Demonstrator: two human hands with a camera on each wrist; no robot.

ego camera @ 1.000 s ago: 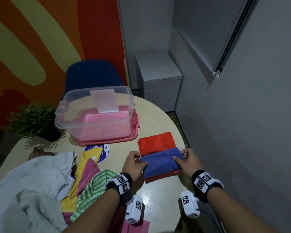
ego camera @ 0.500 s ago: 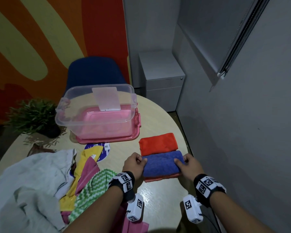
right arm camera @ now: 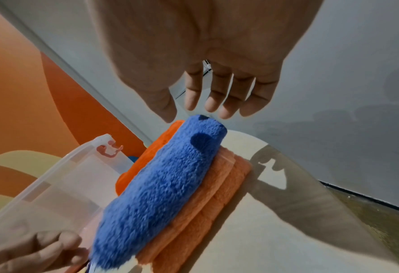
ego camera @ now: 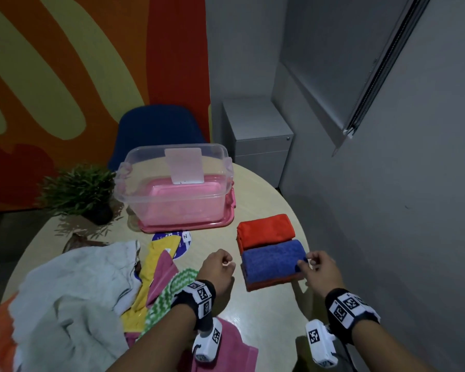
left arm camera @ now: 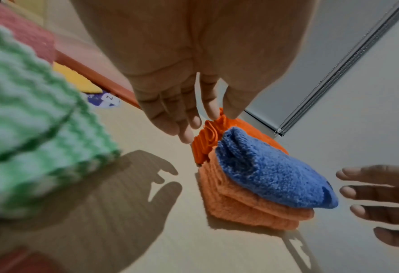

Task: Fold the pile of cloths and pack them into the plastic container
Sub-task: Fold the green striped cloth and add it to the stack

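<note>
**Tight corner, open middle**

Bare table [ego camera: 266, 318] lay open between the left hand [ego camera: 217, 269] and right hand [ego camera: 318, 272], near the folded stack [ego camera: 273, 260]. The grey wall [ego camera: 387, 237] crowded its right side. The loose cloth pile [ego camera: 73, 296] blocked the left; the plastic container [ego camera: 172, 189], open-topped, stood just beyond, unobstructed above.

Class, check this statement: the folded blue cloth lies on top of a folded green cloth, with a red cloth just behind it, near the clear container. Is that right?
Not quite. The blue cloth lies on a folded orange cloth, not a green one; the left wrist view shows this. The green cloth is in the unfolded pile. The red cloth behind and the container nearby are right.
</note>
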